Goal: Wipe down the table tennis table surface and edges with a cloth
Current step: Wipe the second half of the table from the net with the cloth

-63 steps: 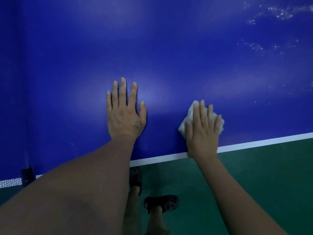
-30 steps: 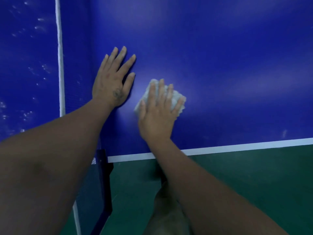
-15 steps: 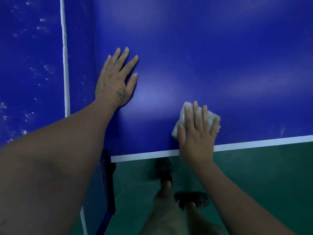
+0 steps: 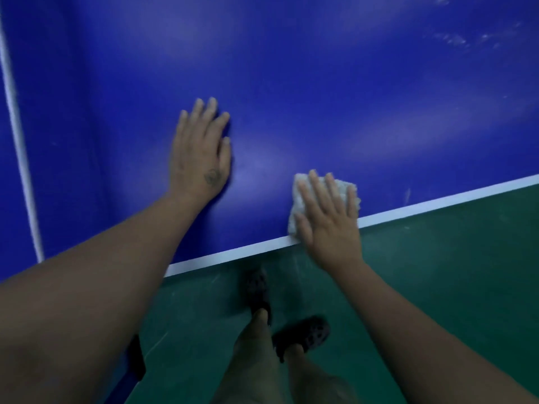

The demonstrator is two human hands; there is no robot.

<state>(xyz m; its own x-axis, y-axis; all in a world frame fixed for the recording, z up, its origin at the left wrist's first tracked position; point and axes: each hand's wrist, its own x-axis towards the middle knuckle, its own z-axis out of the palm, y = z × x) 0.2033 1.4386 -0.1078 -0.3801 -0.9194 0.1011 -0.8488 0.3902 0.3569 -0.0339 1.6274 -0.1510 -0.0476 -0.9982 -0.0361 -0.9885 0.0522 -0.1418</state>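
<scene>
Seen from above, a person's bare legs and a pair of dark perforated clog shoes [image 4: 303, 335] stand on the scuffed green floor [image 4: 452, 272], one foot ahead of the other, close to the near edge of a glossy blue table tennis surface [image 4: 320, 83]. Both bare forearms reach forward from the bottom of the view. A painted white edge line [image 4: 233, 255] borders the surface, running on a slant from lower left to upper right. At that edge the right hand [image 4: 329, 223] lies flat with fingers straight and slightly spread, pressing down on a small, fluffy white cloth [image 4: 347, 188]; the cloth sits on the blue just inside the line, its near end meeting the white stripe, and its corners show beyond the fingertips and beside the thumb. The heel of that hand overhangs the edge. Farther in and to the left, well apart from the cloth, the left hand [image 4: 201, 158] rests palm down on the bare blue with its fingers extended and close together, holding nothing; a small dark mark shows on its back near the thumb. A narrow white band [image 4: 17, 141] runs across the surface at far left. Pale specks [image 4: 455, 39] dot the far right of the surface, which carries soft reflections of light.
</scene>
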